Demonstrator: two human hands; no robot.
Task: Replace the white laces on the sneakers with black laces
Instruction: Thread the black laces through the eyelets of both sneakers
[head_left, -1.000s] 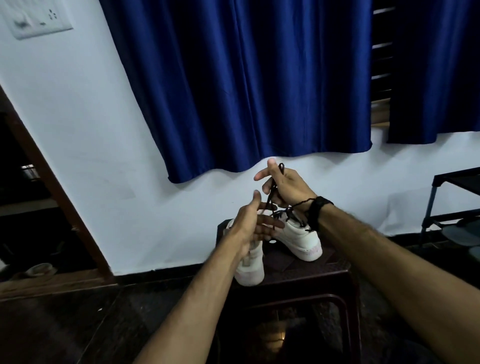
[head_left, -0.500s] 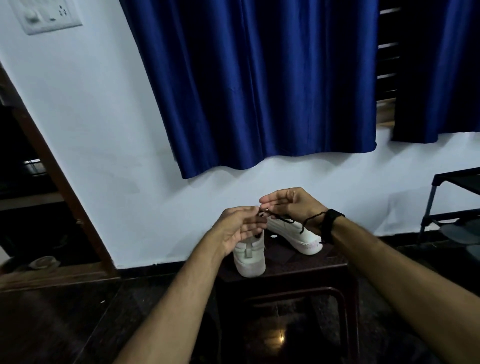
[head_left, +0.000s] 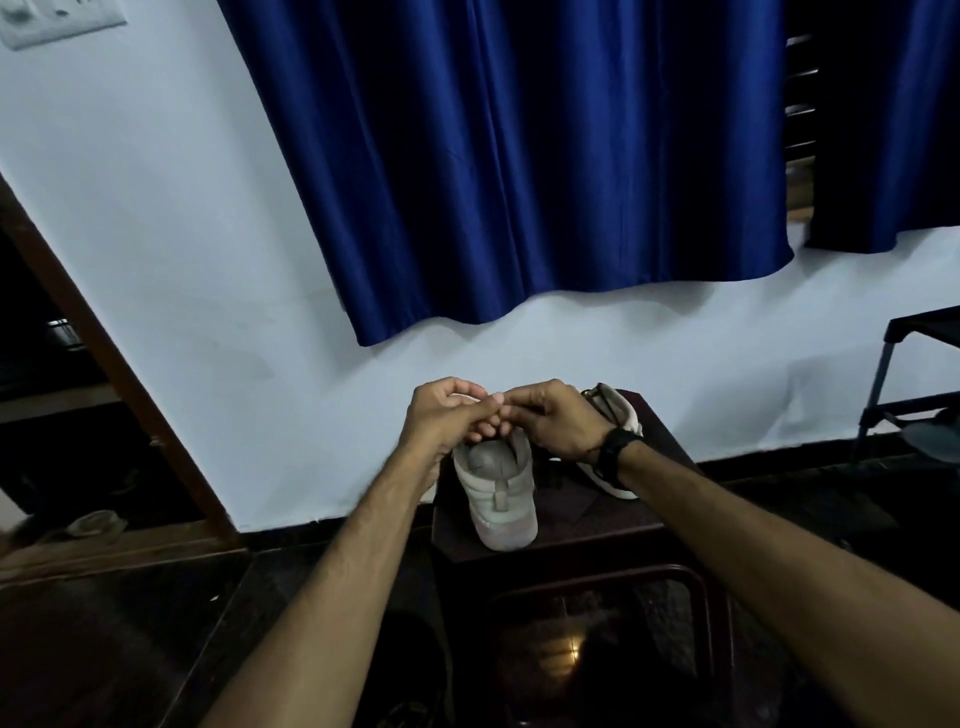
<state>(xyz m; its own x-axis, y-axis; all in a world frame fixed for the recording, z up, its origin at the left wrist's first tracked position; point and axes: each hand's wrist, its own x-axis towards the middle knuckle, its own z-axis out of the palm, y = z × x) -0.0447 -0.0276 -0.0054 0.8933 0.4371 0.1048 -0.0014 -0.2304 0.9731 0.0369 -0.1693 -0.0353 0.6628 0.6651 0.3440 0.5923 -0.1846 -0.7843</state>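
Sneaker (head_left: 501, 501) stands upright, heel toward camera, both hands (head_left: 498, 421) above.

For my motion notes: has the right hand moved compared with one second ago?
Yes. The right hand has come down from near the blue curtain's hem to just above the near sneaker.

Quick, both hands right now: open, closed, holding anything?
Left hand: fingers curled over the near sneaker; what it pinches cannot be told.
Right hand: same, fingers curled; contents hidden.
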